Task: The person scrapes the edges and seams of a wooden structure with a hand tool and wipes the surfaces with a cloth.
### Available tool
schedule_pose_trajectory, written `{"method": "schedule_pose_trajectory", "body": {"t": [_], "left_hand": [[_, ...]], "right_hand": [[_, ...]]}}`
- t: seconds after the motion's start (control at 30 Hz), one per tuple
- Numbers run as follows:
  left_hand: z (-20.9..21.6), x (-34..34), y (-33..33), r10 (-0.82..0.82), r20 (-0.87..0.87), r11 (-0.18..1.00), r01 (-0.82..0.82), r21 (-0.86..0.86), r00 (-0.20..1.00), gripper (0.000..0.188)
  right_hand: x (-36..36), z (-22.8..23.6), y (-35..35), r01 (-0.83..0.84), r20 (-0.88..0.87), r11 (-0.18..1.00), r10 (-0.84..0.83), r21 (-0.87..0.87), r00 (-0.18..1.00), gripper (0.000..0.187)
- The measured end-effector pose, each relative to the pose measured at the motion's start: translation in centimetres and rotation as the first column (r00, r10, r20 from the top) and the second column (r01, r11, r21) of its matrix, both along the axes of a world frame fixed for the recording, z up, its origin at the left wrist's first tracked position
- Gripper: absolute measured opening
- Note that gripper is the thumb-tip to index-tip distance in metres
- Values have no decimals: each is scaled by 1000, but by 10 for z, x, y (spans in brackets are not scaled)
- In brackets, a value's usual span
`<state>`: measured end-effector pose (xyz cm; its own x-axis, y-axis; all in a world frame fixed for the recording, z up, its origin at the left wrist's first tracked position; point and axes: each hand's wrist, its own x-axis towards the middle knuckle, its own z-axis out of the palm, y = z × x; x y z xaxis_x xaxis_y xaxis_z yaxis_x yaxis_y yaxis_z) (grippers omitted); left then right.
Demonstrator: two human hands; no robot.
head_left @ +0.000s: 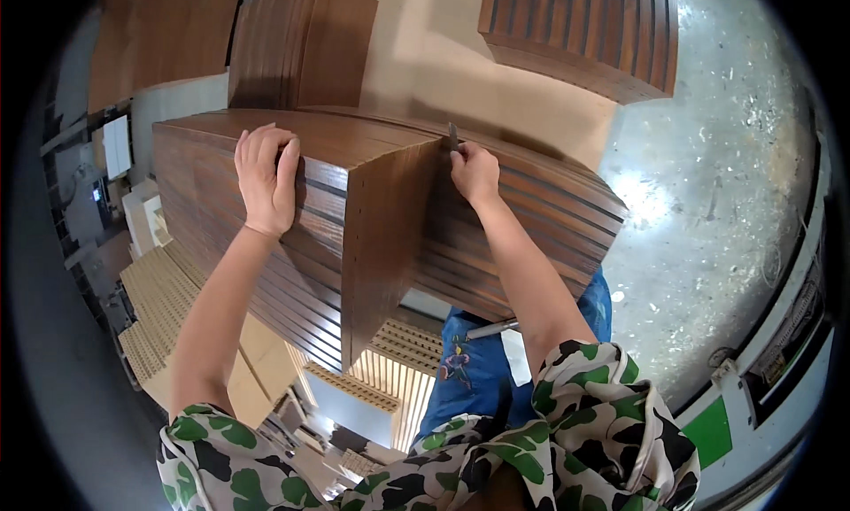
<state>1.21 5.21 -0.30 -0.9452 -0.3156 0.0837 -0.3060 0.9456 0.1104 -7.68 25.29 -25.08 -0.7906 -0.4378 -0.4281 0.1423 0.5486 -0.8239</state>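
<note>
My left hand [266, 181] is hooked over the top edge of a brown slatted wooden drawer [314, 205], its palm against the grooved front. A plain brown side panel [382, 236] meets that front at the near right corner. My right hand [476, 170] is closed around a thin, dark, flat blade-like tool [452, 136] that points up and away from me. It sits just right of the drawer's corner, above a second slatted brown piece [527, 214]. The tool's handle is hidden in my fist.
More brown slatted pieces, one at the far left [297, 46] and one at the far right [580, 42], stand on a tan board [425, 55]. Perforated tan boards [168, 307] are stacked lower left. A silver rod-like tool [491, 329] lies by my jeans. Shiny grey floor [699, 166] is at right.
</note>
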Motion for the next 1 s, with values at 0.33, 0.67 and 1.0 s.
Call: {"method": "schedule_pose_trajectory", "body": {"t": [0.33,0.67,1.0], "left_hand": [[1,-4,0,12,30,1000,-13,21,999,23],[4,-3,-2,25,29,997,-27,67,999,28],[9,1,-5,44,71,996,-49,72,997,28]], "right_hand": [[-10,-16,-25,-217,-112,958,241,187,964,13],[-57,-12,-14,-204,190,946,255,-254,948,16],[-42,9,-10,-175,424,904,345,-389,837,12]]}}
